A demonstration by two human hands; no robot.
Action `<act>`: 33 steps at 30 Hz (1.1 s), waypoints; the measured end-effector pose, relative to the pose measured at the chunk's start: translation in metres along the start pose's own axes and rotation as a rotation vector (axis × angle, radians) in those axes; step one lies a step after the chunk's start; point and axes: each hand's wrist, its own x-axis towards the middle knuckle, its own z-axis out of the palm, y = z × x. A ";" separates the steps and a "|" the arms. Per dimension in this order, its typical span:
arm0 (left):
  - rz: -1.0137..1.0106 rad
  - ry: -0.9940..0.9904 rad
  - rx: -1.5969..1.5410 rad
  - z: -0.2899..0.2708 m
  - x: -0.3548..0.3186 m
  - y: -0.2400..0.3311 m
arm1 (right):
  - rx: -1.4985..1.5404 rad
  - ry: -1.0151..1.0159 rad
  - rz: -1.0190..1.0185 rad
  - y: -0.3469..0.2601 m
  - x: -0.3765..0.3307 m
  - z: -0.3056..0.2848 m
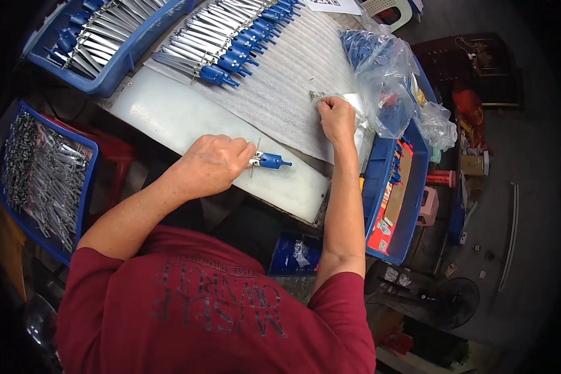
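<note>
My left hand [213, 163] is closed around a metal piece with a blue plastic end [272, 160]. The blue end points right, over the pale worktop [162, 115], and a thin metal pin [255, 156] crosses the piece beside my fingers. What lies inside the fist is hidden. Farther right, my right hand [338, 119] has its fingers pinched together beside a small heap of tiny metal parts [316, 96]. Whatever is between those fingertips is too small to make out. Rows of similar metal pieces with blue ends [230, 42] lie on the white foam sheet [293, 68].
A blue crate [126, 62] at the far left holds more blue-ended pieces. Lower left, another blue crate [88, 187] is full of metal parts. Clear plastic bags [389, 87] and a blue tray [380, 249] line the right side. A fan [455, 302] stands beyond.
</note>
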 end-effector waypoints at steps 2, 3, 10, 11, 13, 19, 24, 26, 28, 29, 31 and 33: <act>0.006 0.014 -0.009 0.001 0.000 -0.001 | -0.003 -0.038 0.030 -0.005 0.003 0.001; 0.004 0.008 -0.014 0.001 0.000 -0.001 | -0.004 -0.075 0.060 -0.007 0.005 0.001; 0.000 -0.003 -0.007 0.001 0.000 0.000 | -0.104 -0.162 0.073 -0.014 0.016 0.000; -0.001 -0.003 -0.007 0.001 0.000 0.000 | -0.125 -0.184 0.081 -0.018 0.017 -0.001; -0.010 -0.001 -0.014 0.001 -0.001 0.000 | -0.146 -0.207 0.087 -0.024 0.019 -0.002; -0.011 -0.005 -0.016 0.002 0.000 0.000 | -0.196 -0.180 0.067 -0.016 0.023 0.005; -0.016 -0.017 0.014 0.002 0.000 0.000 | -0.234 -0.173 0.058 -0.012 0.023 0.011; -0.023 -0.012 0.014 0.002 -0.001 0.000 | -0.235 -0.182 0.044 -0.012 0.023 0.012; -0.019 -0.007 0.016 0.003 -0.002 0.000 | -0.236 -0.191 0.030 -0.011 0.022 0.012; -0.022 -0.004 0.018 0.003 -0.003 -0.001 | -0.220 -0.181 0.019 -0.010 0.021 0.011; -0.013 -0.016 0.009 0.004 -0.003 -0.001 | -0.206 -0.171 0.007 -0.003 0.018 0.010; -0.007 -0.001 0.006 0.002 -0.001 0.002 | -0.179 -0.108 -0.056 0.006 0.014 0.009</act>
